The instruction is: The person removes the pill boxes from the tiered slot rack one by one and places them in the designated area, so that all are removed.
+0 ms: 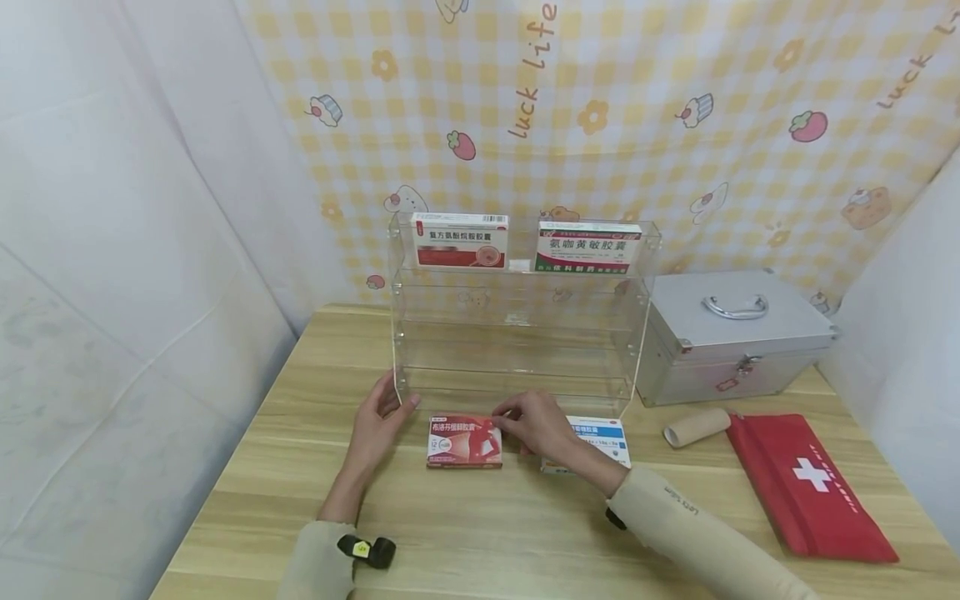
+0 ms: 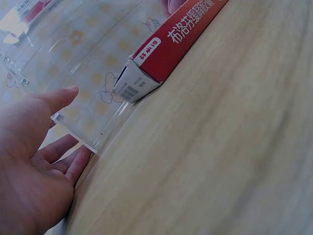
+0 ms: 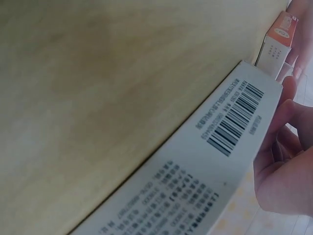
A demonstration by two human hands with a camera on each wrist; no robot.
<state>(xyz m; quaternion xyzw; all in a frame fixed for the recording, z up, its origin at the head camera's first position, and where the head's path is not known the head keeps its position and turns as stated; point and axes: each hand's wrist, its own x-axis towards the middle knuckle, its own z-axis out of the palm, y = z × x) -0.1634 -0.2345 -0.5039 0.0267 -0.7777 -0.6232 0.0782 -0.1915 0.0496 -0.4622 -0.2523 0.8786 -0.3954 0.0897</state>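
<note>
A clear acrylic tiered rack [image 1: 517, 333] stands on the table. My left hand [image 1: 378, 421] holds its lower left edge, thumb across the front and fingers behind the side panel, as the left wrist view shows. In front of the rack is a red medicine box [image 1: 453, 450], its barcoded white end [image 2: 134, 85] facing my left hand. The curled right hand [image 1: 536, 421] pinches this box near its upper right corner; the thumb's contact is hidden. Beneath the right wrist is a blue-and-white medicine box [image 1: 611, 437], partly covered; its long barcoded side [image 3: 234, 117] fills the right wrist view.
Two medicine boxes, one white-and-red [image 1: 461, 242] and one green-and-red [image 1: 588, 248], stand on the top tier. A silver case [image 1: 735, 333] is to the right, with a cardboard tube [image 1: 696, 427] and a red first-aid pouch [image 1: 810, 492] in front. A checked cloth [image 1: 562, 150] hangs behind.
</note>
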